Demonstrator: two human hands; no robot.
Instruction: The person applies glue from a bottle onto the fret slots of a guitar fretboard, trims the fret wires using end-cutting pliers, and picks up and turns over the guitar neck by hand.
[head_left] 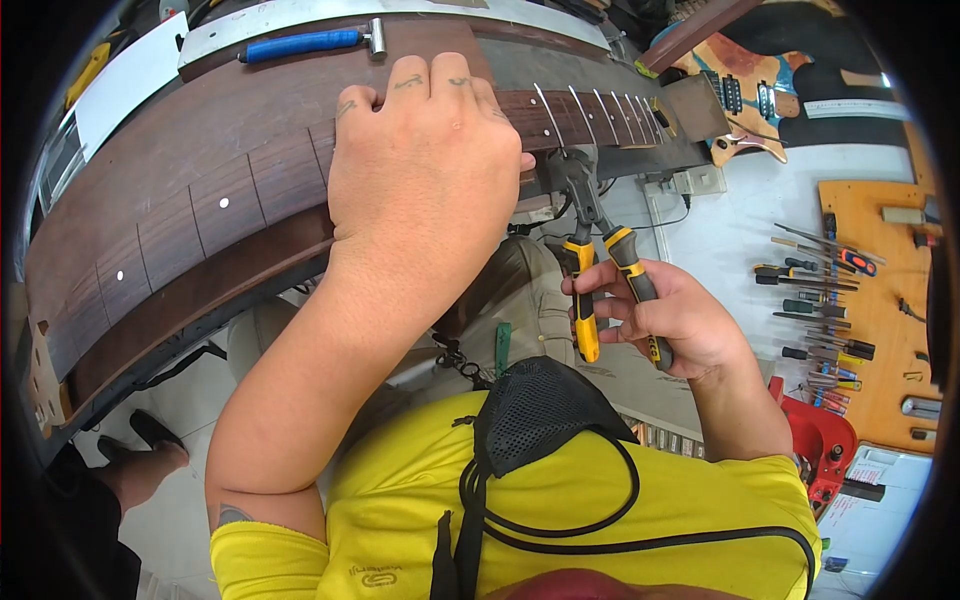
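Observation:
A guitar neck [290, 168] with a dark fretboard and white dot inlays lies across the dark bench. Metal frets [581, 112] sit at its right part, while the left part shows thin slots without frets. My left hand [425, 165] is closed over the middle of the neck, knuckles up, fingertips hidden on the far side. Between the fingers and palm of my right hand [665, 315] are the yellow-and-black handles of end-cutting pliers [578, 190]. The handles are spread apart, and the plier head is at the neck's near edge beside a fret.
A blue-handled hammer [305, 45] lies on the bench's far side. An electric guitar body [745, 85] is at upper right. Files and screwdrivers [820, 300] hang on an orange board at right. A red tool [815, 440] stands below. Another person's foot [155, 450] shows at lower left.

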